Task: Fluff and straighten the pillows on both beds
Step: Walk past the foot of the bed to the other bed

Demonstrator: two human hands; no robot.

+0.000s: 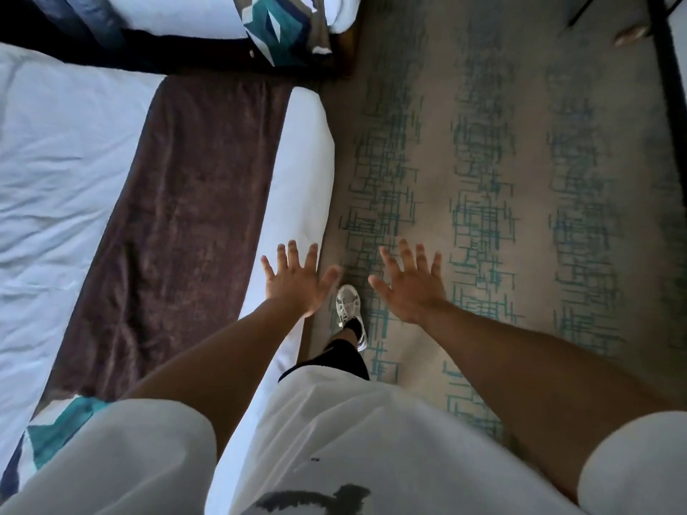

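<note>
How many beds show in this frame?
2. The near white-sheeted bed with a brown velvet runner fills the left side; the far white bed with a teal geometric-patterned cloth lies along the top edge. No pillows are in view.

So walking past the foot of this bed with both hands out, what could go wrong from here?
The left hand hangs over the bed corner, so a hip or shin might clip it. The brown runner could get brushed crooked. Both hands, the right hand too, are spread and hold nothing, and no pillow shows clearly, so the pillows may be some steps away.
</note>
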